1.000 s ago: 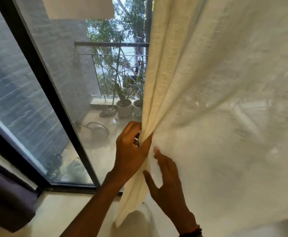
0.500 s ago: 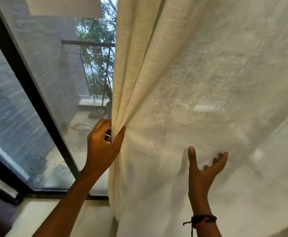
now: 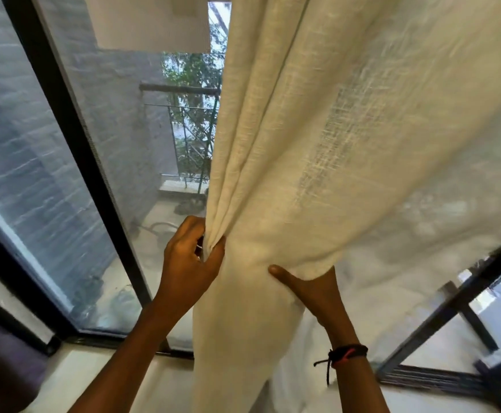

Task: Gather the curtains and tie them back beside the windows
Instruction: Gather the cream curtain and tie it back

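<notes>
The cream curtain (image 3: 317, 144) fills the right of my view, hanging in front of the black-framed window (image 3: 73, 162) at left. I judge I'm mid-gather: my left hand (image 3: 189, 263) pinches the bunched leading folds, fingers clamped on cloth, while my right hand (image 3: 311, 290) cups more fabric, thumb out, its other fingers hidden behind it. Next I need a tie; none shows. No writing visible.

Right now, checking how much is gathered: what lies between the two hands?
In the head view, a bunched fold of the cream curtain fills the stretch between the left hand, pinching its pleated edge, and the right hand, pressed under the fabric.
</notes>
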